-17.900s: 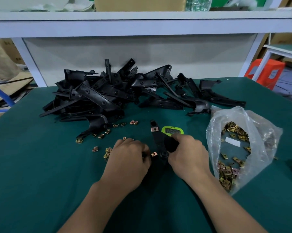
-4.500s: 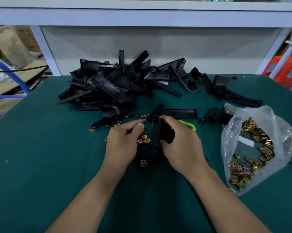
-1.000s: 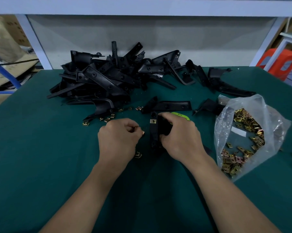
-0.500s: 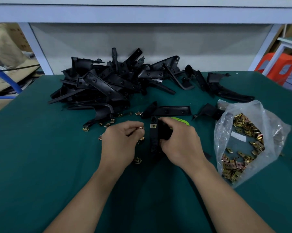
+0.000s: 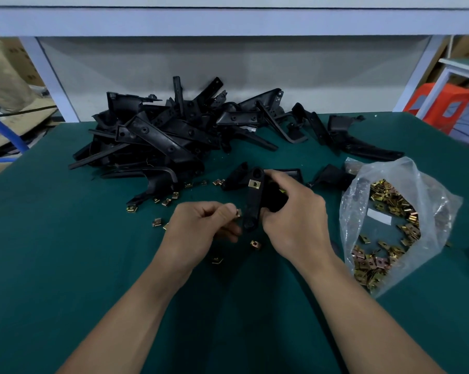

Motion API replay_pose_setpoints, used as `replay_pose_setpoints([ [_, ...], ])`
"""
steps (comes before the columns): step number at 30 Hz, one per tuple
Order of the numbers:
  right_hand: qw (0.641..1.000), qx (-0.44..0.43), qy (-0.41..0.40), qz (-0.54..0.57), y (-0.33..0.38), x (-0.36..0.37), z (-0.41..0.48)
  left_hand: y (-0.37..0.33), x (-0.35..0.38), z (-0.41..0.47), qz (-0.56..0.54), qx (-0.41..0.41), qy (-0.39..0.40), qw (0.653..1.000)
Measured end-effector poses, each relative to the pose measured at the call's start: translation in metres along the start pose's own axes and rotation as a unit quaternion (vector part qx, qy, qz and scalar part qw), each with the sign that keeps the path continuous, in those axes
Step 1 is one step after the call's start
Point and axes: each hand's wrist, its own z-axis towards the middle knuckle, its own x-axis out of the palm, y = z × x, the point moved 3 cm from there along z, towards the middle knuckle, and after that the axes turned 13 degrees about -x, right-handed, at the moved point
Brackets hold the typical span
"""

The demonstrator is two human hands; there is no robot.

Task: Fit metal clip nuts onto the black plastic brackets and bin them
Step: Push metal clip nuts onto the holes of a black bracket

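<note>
My right hand (image 5: 292, 220) grips a black plastic bracket (image 5: 253, 203) just above the green table, long side toward me. One brass clip nut (image 5: 254, 184) sits fitted near the bracket's far end. My left hand (image 5: 201, 230) pinches a second clip nut (image 5: 238, 213) between thumb and fingers, right beside the bracket's left edge near its lower end. Loose clip nuts (image 5: 158, 222) lie scattered on the mat left of and below my hands. A big heap of black brackets (image 5: 174, 136) fills the back of the table.
A clear plastic bag (image 5: 390, 220) holding several clip nuts lies open at the right. More brackets (image 5: 357, 141) lie at the back right. A white shelf frame (image 5: 228, 20) runs overhead behind the heap. An orange stool (image 5: 441, 103) stands beyond the table's right corner.
My left hand has brought its pinched clip nut right up to the bracket's left edge. My right hand still holds the bracket, now tilted slightly more upright.
</note>
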Motion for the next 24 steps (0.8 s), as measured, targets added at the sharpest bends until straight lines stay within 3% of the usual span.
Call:
replay_pose_setpoints([
  [15,0.998,-0.018,0.055,0.026,-0.0073,0.0065,-0.0002,-0.0001,0.0015,-0.0027,0.041,-0.031,0.033,0.998],
  [24,0.996,-0.030,0.068,0.057,-0.0084,0.0074,0.0015,0.0012,0.0053,-0.0050,0.019,-0.011,-0.012,1.000],
])
